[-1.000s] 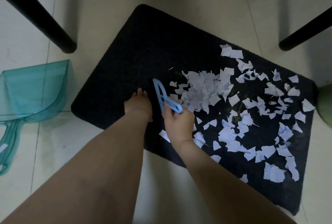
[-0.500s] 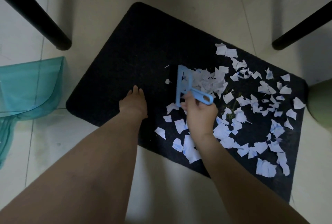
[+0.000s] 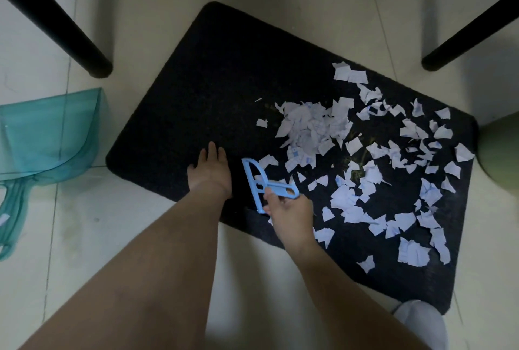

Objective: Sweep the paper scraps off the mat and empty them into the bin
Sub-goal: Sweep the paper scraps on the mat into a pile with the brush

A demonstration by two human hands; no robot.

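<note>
Now your right hand (image 3: pixel 290 216) grips the brush (image 3: pixel 262 185) near the mat's (image 3: pixel 213 74) lower edge; your left hand (image 3: pixel 209 172) lies flat, fingers straight, beside it. Scraps (image 3: pixel 306 130) cover the mat's right half, its left half bare. Dustpan (image 3: pixel 47 136) sits at frame left.

Black mat (image 3: pixel 224 82) — white scraps (image 3: pixel 309 130), blue brush (image 3: pixel 258 184)
</note>
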